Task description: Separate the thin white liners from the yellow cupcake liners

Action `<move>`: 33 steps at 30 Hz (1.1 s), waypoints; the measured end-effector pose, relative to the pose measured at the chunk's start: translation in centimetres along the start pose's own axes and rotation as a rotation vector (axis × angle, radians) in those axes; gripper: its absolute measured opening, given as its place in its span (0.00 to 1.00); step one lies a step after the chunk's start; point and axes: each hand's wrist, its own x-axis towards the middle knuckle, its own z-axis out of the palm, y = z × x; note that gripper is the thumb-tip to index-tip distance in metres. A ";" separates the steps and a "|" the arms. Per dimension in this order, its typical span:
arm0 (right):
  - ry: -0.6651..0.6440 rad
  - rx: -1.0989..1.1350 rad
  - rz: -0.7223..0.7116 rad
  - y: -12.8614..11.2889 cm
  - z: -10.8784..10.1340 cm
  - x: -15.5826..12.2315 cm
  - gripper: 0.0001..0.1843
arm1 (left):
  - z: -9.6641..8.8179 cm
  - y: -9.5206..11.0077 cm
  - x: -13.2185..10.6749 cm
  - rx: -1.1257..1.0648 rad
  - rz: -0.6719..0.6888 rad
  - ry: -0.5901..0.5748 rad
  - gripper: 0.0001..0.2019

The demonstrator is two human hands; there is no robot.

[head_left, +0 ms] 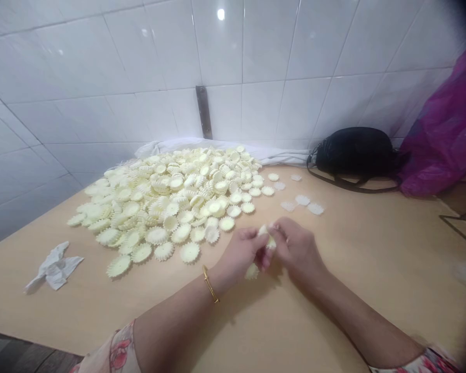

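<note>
The cup [271, 242], pale yellow with a crimped edge, is up between both hands, to the front right of the pile [178, 202]. The left hand [245, 249] is curled, pinching it between thumb and fingers; the right hand [295, 244] is closed too, its thumb and bent fingers on the cup's other side. Fingers and blur hide much of it. Another crimped piece [251, 271] shows just below the left hand; whether that hand holds it, I cannot tell. The pile, made of many such cups, takes up much of the table [384, 243], its nearest cups lying just beside the left hand. Right of the pile are several thin white pieces [302, 200], and past them a black bag [355, 150], its strap [353, 185] lying in front of it. A pink bag [442, 129] stands farther right of the pile. Behind the pile runs a white cloth [283, 155], with a metal strip [204, 111] on the tiled wall [264, 46]. A crumpled white scrap [57, 267] lies at the pile's front left.
</note>
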 end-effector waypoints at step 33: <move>0.060 0.385 0.423 2.5 -1.3 1.7 0.15 | -1.0 0.6 0.1 0.049 0.019 -0.016 0.10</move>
